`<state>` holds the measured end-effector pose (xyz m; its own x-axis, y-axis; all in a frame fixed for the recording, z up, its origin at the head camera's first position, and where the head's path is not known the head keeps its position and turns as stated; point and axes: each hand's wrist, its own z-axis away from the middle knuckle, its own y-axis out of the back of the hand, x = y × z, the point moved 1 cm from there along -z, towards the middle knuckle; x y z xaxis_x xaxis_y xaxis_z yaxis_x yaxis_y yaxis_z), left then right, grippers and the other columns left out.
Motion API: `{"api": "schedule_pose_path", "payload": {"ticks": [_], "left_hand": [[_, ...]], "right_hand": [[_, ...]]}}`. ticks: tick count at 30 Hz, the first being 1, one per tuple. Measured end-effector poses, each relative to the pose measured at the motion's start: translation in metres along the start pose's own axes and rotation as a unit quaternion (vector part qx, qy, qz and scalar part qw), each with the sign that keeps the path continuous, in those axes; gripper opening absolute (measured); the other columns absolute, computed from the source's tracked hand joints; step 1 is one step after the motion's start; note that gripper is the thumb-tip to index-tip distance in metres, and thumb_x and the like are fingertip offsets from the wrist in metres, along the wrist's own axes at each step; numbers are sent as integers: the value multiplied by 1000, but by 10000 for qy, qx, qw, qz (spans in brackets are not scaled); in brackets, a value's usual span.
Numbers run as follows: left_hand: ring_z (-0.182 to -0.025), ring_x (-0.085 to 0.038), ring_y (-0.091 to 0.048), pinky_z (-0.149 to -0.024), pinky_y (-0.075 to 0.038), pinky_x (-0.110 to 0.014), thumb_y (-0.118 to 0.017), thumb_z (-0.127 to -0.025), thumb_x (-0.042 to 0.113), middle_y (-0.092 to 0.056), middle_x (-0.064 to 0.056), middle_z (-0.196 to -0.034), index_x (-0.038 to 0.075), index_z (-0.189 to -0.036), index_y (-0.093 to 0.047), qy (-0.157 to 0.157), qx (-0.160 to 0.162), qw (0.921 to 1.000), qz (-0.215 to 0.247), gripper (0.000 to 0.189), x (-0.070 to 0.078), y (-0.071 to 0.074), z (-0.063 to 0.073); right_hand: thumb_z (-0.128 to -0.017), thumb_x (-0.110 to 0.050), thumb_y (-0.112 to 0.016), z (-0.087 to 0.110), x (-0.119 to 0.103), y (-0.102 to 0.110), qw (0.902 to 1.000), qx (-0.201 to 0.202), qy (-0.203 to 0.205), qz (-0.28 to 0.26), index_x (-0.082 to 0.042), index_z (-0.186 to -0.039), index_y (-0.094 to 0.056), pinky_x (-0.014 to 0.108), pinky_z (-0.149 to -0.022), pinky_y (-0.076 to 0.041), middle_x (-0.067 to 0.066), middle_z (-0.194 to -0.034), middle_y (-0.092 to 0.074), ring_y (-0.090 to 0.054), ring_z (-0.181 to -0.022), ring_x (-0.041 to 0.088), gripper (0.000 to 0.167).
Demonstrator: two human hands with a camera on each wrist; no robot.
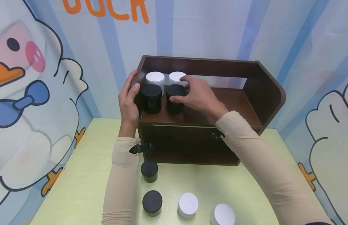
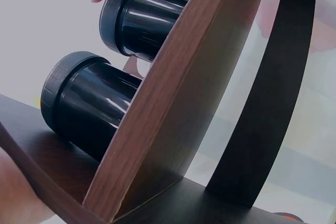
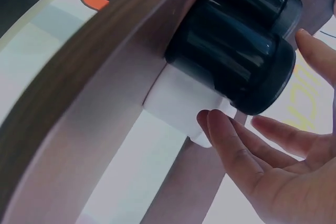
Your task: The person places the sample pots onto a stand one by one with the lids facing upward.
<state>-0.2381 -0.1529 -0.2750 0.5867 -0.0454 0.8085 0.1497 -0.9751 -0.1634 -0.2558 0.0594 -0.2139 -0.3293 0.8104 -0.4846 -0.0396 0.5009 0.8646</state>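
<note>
My left hand holds the left side panel of a dark brown wooden shelf, thumb at the panel's front edge. On the upper level, my right hand surrounds a black jar, its thumb in front and fingers behind. The right wrist view shows its spread fingers with a gap beside that jar's lid. Another black jar stands to its left. Behind the pair are two white jars, one at left and one at right, the latter partly hidden by the right hand.
On the pale yellow-green table, before the shelf, stand two small black jars, one nearer it and one farther forward. Two white jars, left and right, stand beside them. A cartoon-printed curtain hangs behind.
</note>
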Motion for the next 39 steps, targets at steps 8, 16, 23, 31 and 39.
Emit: {"api": "schedule_pose_path", "payload": {"ticks": [8, 16, 23, 31, 39], "left_hand": [[-140, -25, -48, -110, -45, -32, -45, -100, 26, -49, -6, -154, 16, -150, -48, 4, -15, 10000, 67, 51, -1, 0, 1], [-139, -25, -48, -111, -44, -36, -45, -100, 25, -49, -7, -153, 15, -150, -48, 2, 1, 10000, 53, 51, -2, 0, 2], [-140, -24, -47, -114, -43, -40, -44, -100, 25, -49, -6, -154, 16, -150, -48, 26, 15, 10000, 38, 51, -2, 0, 0], [-139, -24, -49, -111, -45, -36, -45, -100, 26, -50, -5, -153, 17, -150, -49, 15, 13, 9999, 104, 51, -2, -1, 0], [-140, -25, -48, -112, -45, -36, -45, -100, 27, -50, -5, -153, 18, -150, -49, 27, 9, 10000, 84, 51, -3, 0, 0]], "right_hand": [[-84, -45, -78, 14, 9, 11, 9997, 80, -71, -222, -13, -149, -44, 48, -101, -53, 15, -139, -62, -61, -125, 30, 81], [-84, -47, -76, 39, 16, 26, 9993, 262, 22, -251, -15, -146, -49, 50, -103, -50, 12, -138, -61, -60, -125, 28, 74], [-84, -41, -78, 64, 22, 40, 9979, 517, 372, -147, -12, -137, -57, 50, -99, -51, 12, -129, -67, -65, -115, 28, 65], [-81, -41, -82, 92, 34, 46, 9972, 591, 396, -251, -16, -130, -62, 50, -96, -51, 8, -123, -70, -65, -112, 26, 59], [-81, -31, -84, 113, 52, 49, 9820, -179, 1810, -520, -18, -132, -63, 39, -90, -59, 3, -125, -70, -70, -109, 17, 57]]}}
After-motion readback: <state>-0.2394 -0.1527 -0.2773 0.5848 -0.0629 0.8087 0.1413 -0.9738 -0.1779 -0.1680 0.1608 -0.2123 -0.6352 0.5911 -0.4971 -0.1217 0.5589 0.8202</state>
